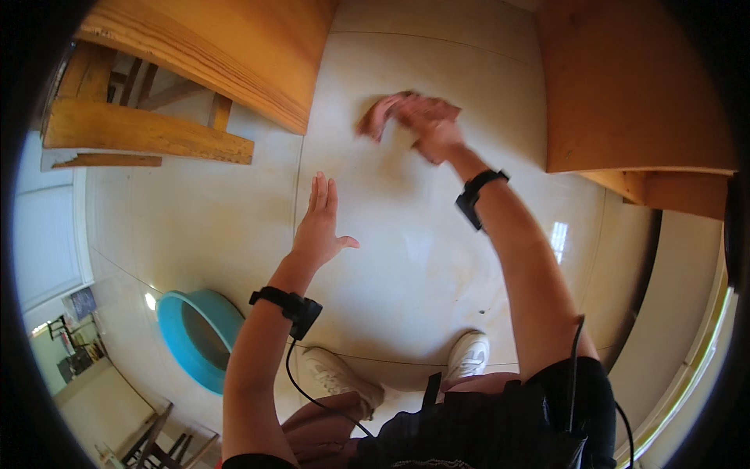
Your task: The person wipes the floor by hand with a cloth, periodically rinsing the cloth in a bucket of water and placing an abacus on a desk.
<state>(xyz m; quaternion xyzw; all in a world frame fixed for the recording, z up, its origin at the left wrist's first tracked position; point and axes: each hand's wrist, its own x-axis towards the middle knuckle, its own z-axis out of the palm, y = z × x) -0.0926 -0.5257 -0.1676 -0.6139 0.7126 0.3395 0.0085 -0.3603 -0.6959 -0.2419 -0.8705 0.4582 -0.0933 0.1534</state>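
A crumpled reddish-pink cloth lies against the pale tiled floor at the upper middle, a little blurred. My right hand is on the cloth, its fingers partly hidden by the folds and by blur. Lower and to the left, my left hand is held over the floor with its thumb apart from the fingers and nothing in it. Both of my wrists wear black straps with small boxes. Brownish smudges and a small dark speck mark the floor near my shoes.
A turquoise plastic basin holding murky water stands at the lower left. Wooden furniture rises at the upper left, beside a wooden stool. Another wooden piece stands at the upper right. My light shoes are at the bottom; a cable hangs from my left wrist.
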